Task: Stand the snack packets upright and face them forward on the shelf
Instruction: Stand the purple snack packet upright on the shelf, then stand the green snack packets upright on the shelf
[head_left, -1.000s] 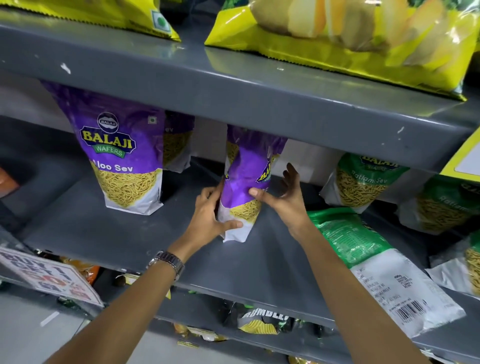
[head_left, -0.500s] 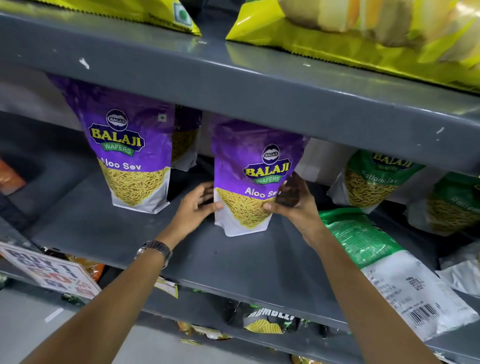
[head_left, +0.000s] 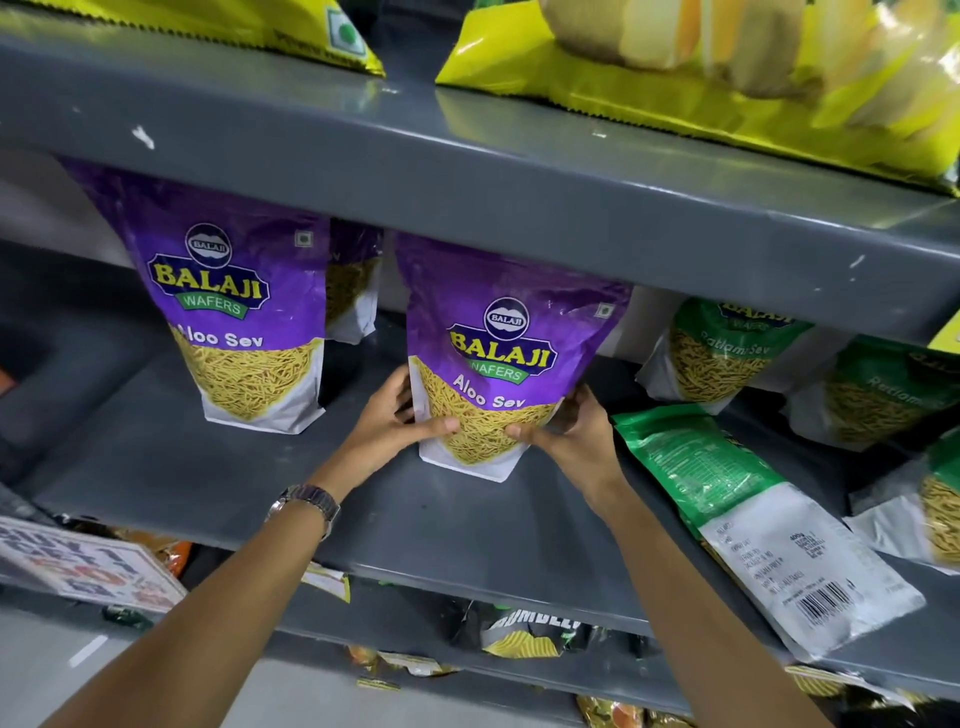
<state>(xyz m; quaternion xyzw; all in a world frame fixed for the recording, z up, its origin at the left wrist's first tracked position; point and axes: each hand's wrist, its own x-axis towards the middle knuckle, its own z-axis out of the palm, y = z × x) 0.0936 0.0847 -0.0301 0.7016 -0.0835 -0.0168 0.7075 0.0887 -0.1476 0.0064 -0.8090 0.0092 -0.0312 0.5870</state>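
Observation:
A purple Aloo Sev packet (head_left: 498, 332) stands upright on the grey shelf (head_left: 447, 525), its front label towards me. My left hand (head_left: 387, 421) grips its lower left edge and my right hand (head_left: 566, 431) grips its lower right edge, thumbs on the front. To its left stands a second purple Aloo Sev packet (head_left: 234, 312), also facing forward, with a third purple packet (head_left: 353, 291) behind it. A green packet (head_left: 753, 519) lies flat on its face to the right, barcode side up.
Green Ratlam Sev packets (head_left: 722, 353) stand at the back right, another (head_left: 893, 395) beside them. Yellow chip bags (head_left: 727, 78) sit on the shelf above, whose front edge (head_left: 467, 171) overhangs the packets. A price sign (head_left: 78, 561) hangs at the lower left.
The packet between my hands was turned from edge-on to front-facing and now sits a little further forward. Both hands shifted to its lower corners.

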